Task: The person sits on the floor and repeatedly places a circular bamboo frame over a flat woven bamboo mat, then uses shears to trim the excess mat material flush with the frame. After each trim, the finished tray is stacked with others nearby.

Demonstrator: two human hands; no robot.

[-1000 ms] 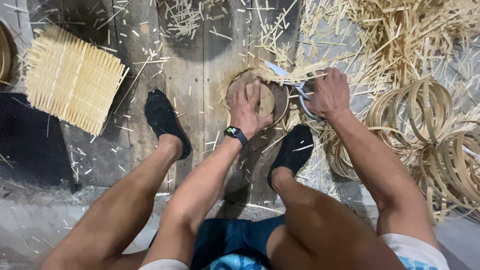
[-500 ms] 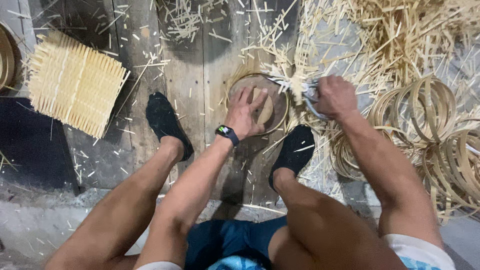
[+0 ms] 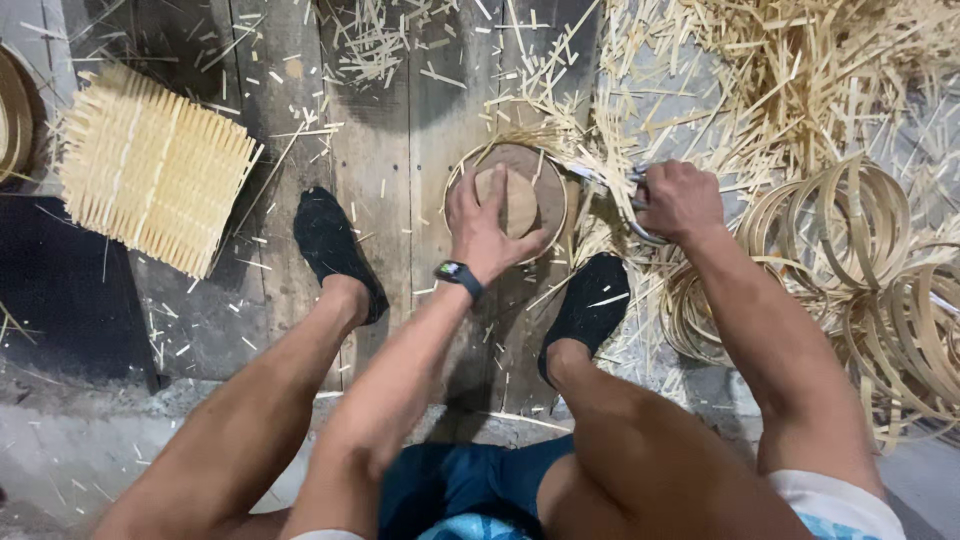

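Left hand (image 3: 492, 225): flat, pressing round woven disc (image 3: 520, 190). Right hand (image 3: 680, 200): fist closed on shears (image 3: 610, 180) at disc's right rim. Risk: blade slips, may nick left fingers.

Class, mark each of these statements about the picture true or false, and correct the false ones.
1. The left hand presses on a small wooden block inside a round hoop. True.
2. The right hand is empty. False: it grips metal shears.
3. A square woven mat lies at the left. True.
4. The person is barefoot. False: both feet wear black shoes.
5. The bamboo rings are piled beside the mat. False: they lie at the right.
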